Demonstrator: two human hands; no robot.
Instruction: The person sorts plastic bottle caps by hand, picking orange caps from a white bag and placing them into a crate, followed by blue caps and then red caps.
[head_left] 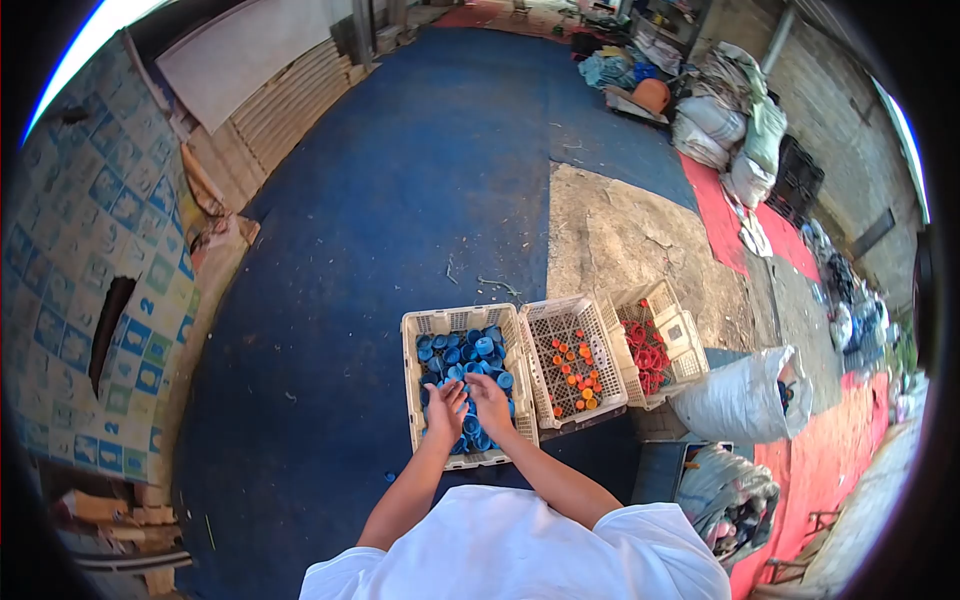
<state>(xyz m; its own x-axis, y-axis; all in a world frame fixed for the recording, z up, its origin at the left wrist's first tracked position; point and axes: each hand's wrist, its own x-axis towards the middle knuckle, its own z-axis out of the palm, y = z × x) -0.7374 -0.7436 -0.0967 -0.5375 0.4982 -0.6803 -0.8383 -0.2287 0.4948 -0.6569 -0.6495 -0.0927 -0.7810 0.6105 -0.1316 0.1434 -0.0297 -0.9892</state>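
Note:
My left hand (446, 408) is over a cream plastic crate (408, 345) filled with blue plastic caps (484, 345). Its palm is turned partly up, and the fingers stretch out toward the other hand. Beside it, my right hand (489, 402) slants inward with its back showing and its fingers extended, not wrapped round anything visible. Blue caps show between and around both hands, and the hands hide part of the pile. A second crate (534, 370) to the right holds orange and yellow caps (580, 378). Beyond that, a tilted crate (690, 345) contains red pieces (648, 357).
A white woven sack (735, 402) lies to the right of the crates, with another stuffed bag (725, 500) nearer me. Blue floor sheeting (380, 190) stretches ahead. Piled sacks (715, 125) line the right wall. A patterned panel (90, 270) stands along the left.

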